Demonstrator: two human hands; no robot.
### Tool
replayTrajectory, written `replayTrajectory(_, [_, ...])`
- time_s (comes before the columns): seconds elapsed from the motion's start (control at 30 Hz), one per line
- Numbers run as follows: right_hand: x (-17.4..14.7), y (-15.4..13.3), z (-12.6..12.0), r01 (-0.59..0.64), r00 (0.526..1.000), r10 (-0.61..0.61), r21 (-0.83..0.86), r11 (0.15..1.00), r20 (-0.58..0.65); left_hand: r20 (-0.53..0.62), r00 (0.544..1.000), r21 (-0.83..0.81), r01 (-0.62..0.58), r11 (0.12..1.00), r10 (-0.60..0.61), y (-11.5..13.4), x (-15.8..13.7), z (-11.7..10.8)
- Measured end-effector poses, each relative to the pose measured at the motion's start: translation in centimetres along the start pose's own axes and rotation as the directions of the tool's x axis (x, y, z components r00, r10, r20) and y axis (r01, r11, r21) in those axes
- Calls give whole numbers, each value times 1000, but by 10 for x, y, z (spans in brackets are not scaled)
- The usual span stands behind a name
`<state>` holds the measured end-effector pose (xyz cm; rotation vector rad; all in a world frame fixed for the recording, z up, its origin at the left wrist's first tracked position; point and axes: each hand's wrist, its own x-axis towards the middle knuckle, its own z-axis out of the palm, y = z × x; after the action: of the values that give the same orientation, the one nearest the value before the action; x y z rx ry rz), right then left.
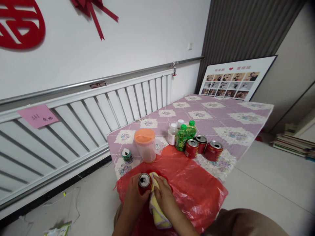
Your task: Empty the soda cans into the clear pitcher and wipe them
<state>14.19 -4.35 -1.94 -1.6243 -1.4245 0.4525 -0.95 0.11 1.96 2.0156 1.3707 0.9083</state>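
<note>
My left hand (135, 190) is wrapped round a red drink can (144, 181), which stands upright with its opened top facing me. A yellow cloth (157, 211) with a pale edge is gripped in my right hand (162, 192), pressed close to the can's right side. Both hands are over a red plastic bag (189, 178) spread on the near part of the table. Just beyond them stand a small green can (127, 156) and a clear plastic jug (147, 152) with an orange lid (144, 135).
Red cans (213, 151) stand right of centre, beside green-capped bottles (181, 139) and white-capped bottles (172, 135). A patterned cloth covers the table (214, 113). A white radiator (137, 101) runs along the wall behind. A photo board (237, 77) leans at the back right.
</note>
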Motion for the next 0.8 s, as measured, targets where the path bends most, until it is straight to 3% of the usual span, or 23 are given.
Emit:
replayTrajectory(0.17, [1,3,-1,2,1000,-2,13,1000,-14,28,999,10,28,1000,-28,-2,0,-2])
replayTrajectory(0.43, [6,-18,-17,52,997,-48,64,997,-62,174,980,-92,-86,992,101,-13,9,-5])
replayTrajectory(0.8, [0,-5,-4,-16,999,16,10,1000,40,59,998,-19,-19,1000,20,-3,3,-3])
